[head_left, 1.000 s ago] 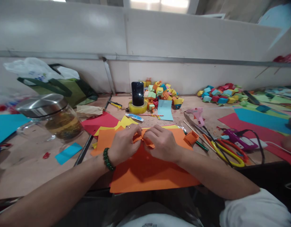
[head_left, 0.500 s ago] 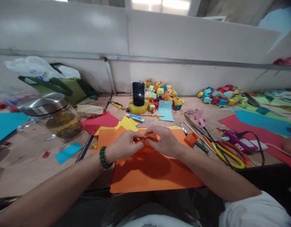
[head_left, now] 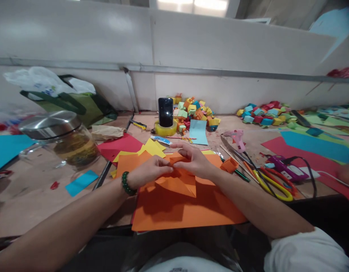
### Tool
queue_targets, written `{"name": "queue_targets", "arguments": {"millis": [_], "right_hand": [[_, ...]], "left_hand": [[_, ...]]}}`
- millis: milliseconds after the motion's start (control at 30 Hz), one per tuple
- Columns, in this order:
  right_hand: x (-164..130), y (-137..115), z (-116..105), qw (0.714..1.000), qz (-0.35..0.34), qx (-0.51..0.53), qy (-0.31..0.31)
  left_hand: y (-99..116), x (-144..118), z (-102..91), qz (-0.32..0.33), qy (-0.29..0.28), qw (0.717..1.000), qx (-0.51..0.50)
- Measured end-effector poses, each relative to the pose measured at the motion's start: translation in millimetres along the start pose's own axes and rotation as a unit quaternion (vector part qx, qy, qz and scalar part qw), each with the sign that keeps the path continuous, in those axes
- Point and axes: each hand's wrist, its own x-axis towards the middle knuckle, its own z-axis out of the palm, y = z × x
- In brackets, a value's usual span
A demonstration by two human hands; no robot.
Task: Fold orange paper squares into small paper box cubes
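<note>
A creased piece of orange paper (head_left: 181,183) is held between my two hands, above a stack of orange sheets (head_left: 188,213). My left hand (head_left: 152,170), with a green bead bracelet (head_left: 128,184) at the wrist, pinches the paper's left side between thumb and fingers. On the other side my right hand (head_left: 198,163) grips the upper right part, its fingers bent over the top edge. Part of the paper is hidden behind the fingers. Just right of my right hand lies a small folded orange paper box (head_left: 229,165).
Behind my hands stand a phone (head_left: 166,112) on a yellow tape roll (head_left: 164,129) and a heap of paper cubes (head_left: 193,109). At right lie a pink glue gun (head_left: 236,139) and yellow-handled scissors (head_left: 272,185). A glass jug (head_left: 75,145) stands at left. Another person's hand (head_left: 347,173) shows far right.
The orange paper has been turned so that a larger flap now hangs below my hands. My right hand's fingers have lifted and shifted slightly over its top edge.
</note>
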Motion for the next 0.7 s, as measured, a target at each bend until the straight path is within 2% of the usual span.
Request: {"name": "queue_targets", "arguments": {"millis": [133, 267, 333, 433, 500, 600, 700], "right_hand": [[0, 1, 4, 1.0, 0.004, 0.0, -0.018], [0, -1, 7, 0.998, 0.003, 0.058, 0.037], [1, 0, 4, 0.991, 0.008, 0.09, 0.096], [6, 7, -6, 0.982, 0.036, 0.082, 0.165], [8, 12, -12, 0.983, 0.094, 0.064, 0.142], [10, 15, -15, 0.982, 0.17, 0.067, 0.041], [10, 13, -13, 0.984, 0.152, 0.087, 0.012]], "left_hand": [[-4, -1, 1.2, -0.035, -0.015, 0.999, 0.036], [-8, 1, 3.7, -0.023, -0.014, 0.999, 0.041], [-9, 4, 4.5, -0.017, 0.016, 0.999, 0.041], [-8, 8, 3.0, 0.019, 0.125, 0.991, 0.051], [-7, 10, 0.6, 0.046, 0.196, 0.978, 0.058], [-8, 11, -2.5, 0.065, 0.25, 0.964, 0.059], [-11, 11, -3.3, 0.068, 0.256, 0.964, 0.026]]}}
